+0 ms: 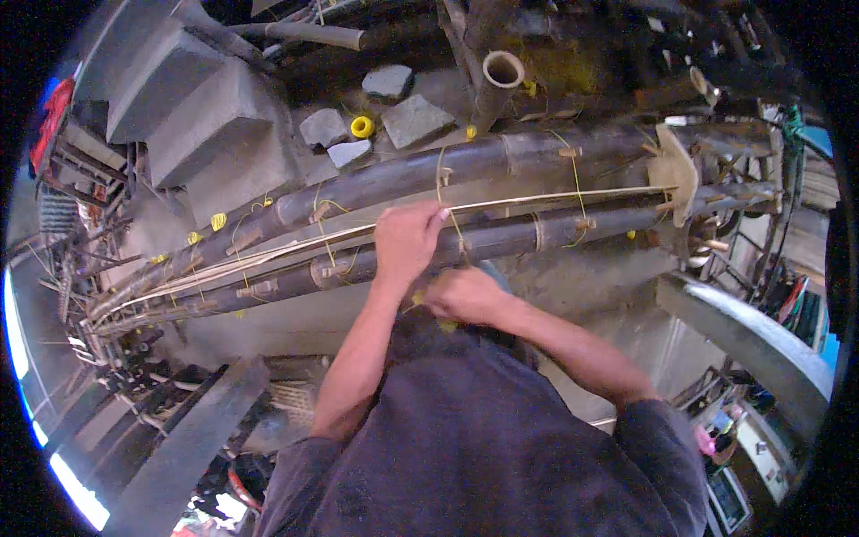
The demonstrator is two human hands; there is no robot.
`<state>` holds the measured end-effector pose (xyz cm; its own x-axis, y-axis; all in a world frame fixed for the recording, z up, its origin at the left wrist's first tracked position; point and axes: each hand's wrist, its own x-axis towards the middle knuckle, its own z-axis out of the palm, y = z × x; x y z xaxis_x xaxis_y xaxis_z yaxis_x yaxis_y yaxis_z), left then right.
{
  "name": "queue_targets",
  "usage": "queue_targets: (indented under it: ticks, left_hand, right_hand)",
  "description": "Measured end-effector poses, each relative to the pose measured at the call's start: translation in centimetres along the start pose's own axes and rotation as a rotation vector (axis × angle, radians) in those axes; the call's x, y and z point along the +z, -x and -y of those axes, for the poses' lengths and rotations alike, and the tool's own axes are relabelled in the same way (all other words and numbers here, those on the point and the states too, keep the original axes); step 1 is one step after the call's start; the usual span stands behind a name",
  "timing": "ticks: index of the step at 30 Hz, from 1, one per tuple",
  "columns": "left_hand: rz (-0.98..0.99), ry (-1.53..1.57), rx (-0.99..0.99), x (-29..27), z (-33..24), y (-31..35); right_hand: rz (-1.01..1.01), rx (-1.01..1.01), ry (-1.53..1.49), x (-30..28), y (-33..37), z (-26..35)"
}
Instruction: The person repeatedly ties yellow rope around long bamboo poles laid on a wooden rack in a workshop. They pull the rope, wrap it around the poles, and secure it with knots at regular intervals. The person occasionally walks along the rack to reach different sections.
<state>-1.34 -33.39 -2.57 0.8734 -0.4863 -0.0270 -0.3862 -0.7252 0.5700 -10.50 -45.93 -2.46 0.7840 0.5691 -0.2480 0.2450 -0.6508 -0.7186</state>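
Two long dark bamboo poles point(488, 242) stretch across in front of me, tied to each other at intervals by thin yellow cords point(577, 179). Thin pale strips point(537, 199) run lengthwise in the gap between the poles. My left hand point(407, 240) is closed over the strips near mid-span, its fingertips beside a yellow cord. Close to my body, just below the nearer pole, my right hand point(465, 297) is curled shut and slightly blurred. Some yellow cord shows by its fingers; what they grip is hidden.
A pale end plate point(676, 176) stands across the poles at the right. Beyond the poles are concrete steps point(219, 107), flat stones point(416, 121), a yellow roll point(362, 126) and an upright hollow bamboo tube point(501, 72). A grey beam point(752, 336) lies at the right.
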Motion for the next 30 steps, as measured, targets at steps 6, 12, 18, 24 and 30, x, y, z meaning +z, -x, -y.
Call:
queue_targets:
  ticks: [6, 12, 18, 24, 30]
  left_hand:
    - [0.147, 0.885, -0.220, -4.1, -2.5, -12.3]
    - [0.178, 0.841, -0.332, 2.7, 5.7, -14.8]
    - [0.324, 0.240, -0.136, -6.1, 10.6, -14.8]
    - [-0.110, 0.377, -0.170, -16.6, 19.8, -3.9]
    - [0.006, 0.241, 0.080, -16.4, 15.4, 2.7]
  right_hand:
    - [-0.118, -0.072, -0.026, 2.4, -0.8, 0.0]
    - [-0.812, 0.205, -0.027, -6.1, 1.7, -1.1]
    - [-0.555, 0.346, -0.045, -11.6, -1.0, -3.1]
    - [-0.249, 0.650, -1.220, 2.9, 2.8, 10.0]
    - [-0.382, 0.419, -0.423, 7.7, -8.3, 10.7]
